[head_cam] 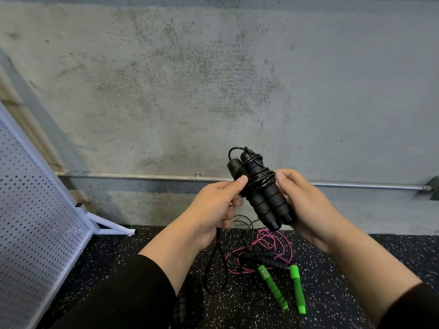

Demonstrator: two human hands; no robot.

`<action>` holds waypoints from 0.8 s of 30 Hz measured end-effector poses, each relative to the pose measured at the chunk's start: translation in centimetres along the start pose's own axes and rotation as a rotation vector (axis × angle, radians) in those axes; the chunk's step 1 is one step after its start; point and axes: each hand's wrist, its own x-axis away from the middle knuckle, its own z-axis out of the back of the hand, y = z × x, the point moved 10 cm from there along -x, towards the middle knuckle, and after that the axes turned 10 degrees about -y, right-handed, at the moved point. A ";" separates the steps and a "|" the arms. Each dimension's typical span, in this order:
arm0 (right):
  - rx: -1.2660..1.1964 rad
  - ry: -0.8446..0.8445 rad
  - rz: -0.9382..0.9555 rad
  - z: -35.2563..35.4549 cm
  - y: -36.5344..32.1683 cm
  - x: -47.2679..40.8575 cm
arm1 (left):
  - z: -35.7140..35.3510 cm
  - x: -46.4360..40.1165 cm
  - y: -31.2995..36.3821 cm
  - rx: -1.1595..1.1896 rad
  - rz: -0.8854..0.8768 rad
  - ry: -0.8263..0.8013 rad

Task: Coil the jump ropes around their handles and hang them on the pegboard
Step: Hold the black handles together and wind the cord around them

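Both hands, left hand (215,205) and right hand (306,205), grip the black jump rope (260,186).

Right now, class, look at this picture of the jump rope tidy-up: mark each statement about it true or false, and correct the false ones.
1. Both hands hold the black handles. True.
2. The green handles hang on the pegboard. False: they lie on the floor.
3. The pink rope lies loose on the floor. True.
4. No cord is wound round the black handles. False: black cord wraps them.
5. The pegboard stands to the right. False: it is on the left.
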 end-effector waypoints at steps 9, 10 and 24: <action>-0.075 -0.110 -0.068 -1.5 0.5 -0.2 | -0.1 -0.1 -0.3 0.043 0.031 0.020; -0.002 -0.062 -0.017 -0.9 0.0 -0.4 | -0.1 -0.1 -0.3 0.050 0.042 0.021; 0.737 0.020 0.100 -1.6 -1.8 0.0 | 0.0 0.0 -0.3 -0.001 0.020 0.002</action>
